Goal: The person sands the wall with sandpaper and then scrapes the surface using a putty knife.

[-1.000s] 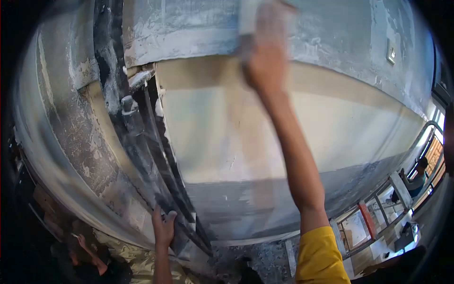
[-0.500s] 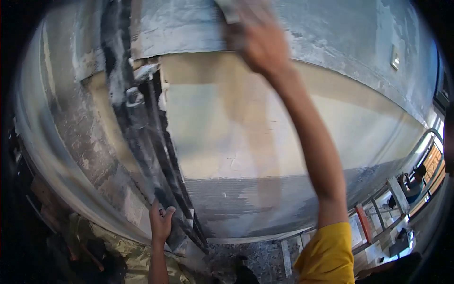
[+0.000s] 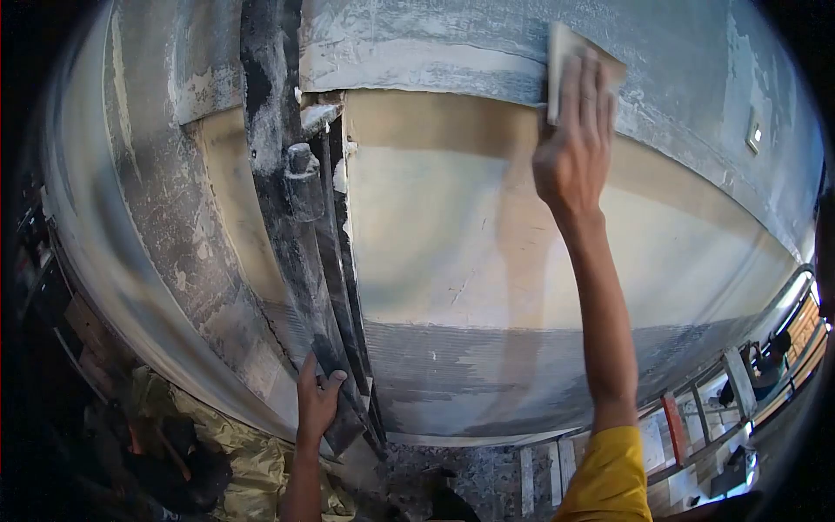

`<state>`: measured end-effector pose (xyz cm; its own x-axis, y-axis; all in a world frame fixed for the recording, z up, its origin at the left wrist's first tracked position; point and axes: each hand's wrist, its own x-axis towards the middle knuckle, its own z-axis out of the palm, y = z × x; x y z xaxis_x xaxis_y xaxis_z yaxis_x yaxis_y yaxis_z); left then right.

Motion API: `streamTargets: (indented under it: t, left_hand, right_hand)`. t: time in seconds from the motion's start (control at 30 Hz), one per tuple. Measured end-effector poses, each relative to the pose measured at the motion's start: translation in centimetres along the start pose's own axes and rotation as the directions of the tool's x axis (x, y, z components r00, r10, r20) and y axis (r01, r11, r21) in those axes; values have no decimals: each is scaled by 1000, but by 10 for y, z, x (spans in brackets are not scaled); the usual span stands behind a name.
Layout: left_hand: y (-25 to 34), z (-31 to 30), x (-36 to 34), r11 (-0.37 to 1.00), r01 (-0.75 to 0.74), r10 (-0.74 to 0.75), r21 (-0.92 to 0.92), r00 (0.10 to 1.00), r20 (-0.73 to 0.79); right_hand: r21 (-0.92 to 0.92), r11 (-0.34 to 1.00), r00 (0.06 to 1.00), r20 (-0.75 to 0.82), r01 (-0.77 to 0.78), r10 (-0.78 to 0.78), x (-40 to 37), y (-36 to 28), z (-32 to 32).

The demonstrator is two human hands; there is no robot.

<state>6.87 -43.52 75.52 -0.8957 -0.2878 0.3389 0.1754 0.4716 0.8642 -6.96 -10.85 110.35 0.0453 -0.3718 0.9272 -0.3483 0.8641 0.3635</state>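
At the upper right of the middle, my right hand (image 3: 577, 143) presses a flat, pale rectangular pad (image 3: 581, 65) against the grey upper band of the wall (image 3: 435, 65). Its fingers lie along the pad, near the band's lower edge above the cream section (image 3: 426, 235). Low on the left, my left hand (image 3: 319, 398) grips the lower part of a dark, smudged upright post (image 3: 300, 252), thumb on the near side. The fingertips of that hand are partly hidden by the post.
A small switch plate (image 3: 755, 130) sits on the wall at right. Lower right, there is a ladder-like frame with a red bar (image 3: 674, 426) and a person (image 3: 772, 361) beyond. Crumpled tan sheeting (image 3: 252, 470) lies lower left.
My right hand and the pad have moved right along the grey band. The view has shifted, so the post and my left hand appear further right; the left hand keeps its hold.
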Motion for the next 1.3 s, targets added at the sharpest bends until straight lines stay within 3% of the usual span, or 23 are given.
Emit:
streamTargets:
  t: [0.07, 0.17, 0.23, 0.27, 0.33, 0.37, 0.47, 0.53, 0.57, 0.67, 0.73, 0.83, 0.9, 0.97, 1.0, 1.1, 1.23, 1.3]
  left_hand:
    - [-5, 4, -1, 997, 8, -7, 79, 1000, -15]
    - [21, 0, -1, 999, -18, 15, -42, 997, -74]
    - [42, -10, 2, 992, 60, -52, -113, 996, 78]
    - [36, -6, 2, 988, -100, 100, -118, 995, 1]
    - [33, -2, 0, 987, -86, 84, -139, 996, -18]
    - [32, 0, -2, 983, -70, 62, -169, 997, -51]
    - [29, 2, -1, 993, -96, 91, -69, 994, -68]
    - [27, -1, 1, 992, -76, 72, -99, 996, -43]
    - [28, -4, 3, 990, -63, 65, -128, 998, 13]
    - [38, -5, 0, 992, 8, -7, -128, 1000, 3]
    - [31, -5, -1, 993, 31, -31, -112, 1000, 1]
    - [16, 2, 3, 996, -82, 79, -37, 994, -69]
    - [18, -2, 6, 998, -48, 50, -39, 997, 54]
    - [16, -4, 8, 991, -103, 107, -80, 993, 42]
    - [16, -4, 6, 979, -157, 164, -129, 985, 48]
    - [39, -9, -1, 998, -13, 15, -66, 999, 29]
    - [15, -2, 6, 982, -161, 163, -103, 987, 6]
    - [-2, 2, 6, 984, -174, 174, -34, 985, -11]
  right_hand:
    - [-124, 963, 955, -209, -241, 212, -4, -14, 12]
    - [122, 991, 997, -43, -59, 65, 4, -76, 44]
    - [184, 982, 999, -10, 33, -32, 11, -70, 30]
    - [176, 984, 1000, -5, 26, -25, 6, -54, 24]
    - [-40, 999, 1000, 18, 1, -1, -12, -10, 3]
    - [-80, 987, 990, -35, -141, 138, -19, -6, -5]
    - [-125, 957, 961, -127, -262, 246, -15, -34, 16]
    - [39, 990, 991, 5, -137, 137, 10, -73, 32]
    - [124, 990, 997, -33, -70, 75, 21, -89, 41]
    - [73, 997, 1000, -8, 12, -12, 24, -77, 40]
    - [-21, 999, 995, 95, 45, -43, 6, -51, 18]
    - [-91, 995, 996, 79, -33, 40, -9, -55, 10]
    - [-97, 995, 995, 104, 10, 0, 6, -72, 24]
    - [61, 983, 984, 40, 171, -173, 32, -93, 43]
    - [-29, 975, 975, 44, 221, -220, 42, -95, 50]
    - [-3, 937, 928, 136, 349, -346, 40, -69, 27]
    - [17, 965, 941, 217, 263, -260, 20, -60, 11]
    - [-12, 966, 948, 198, 258, -251, 29, -75, 23]
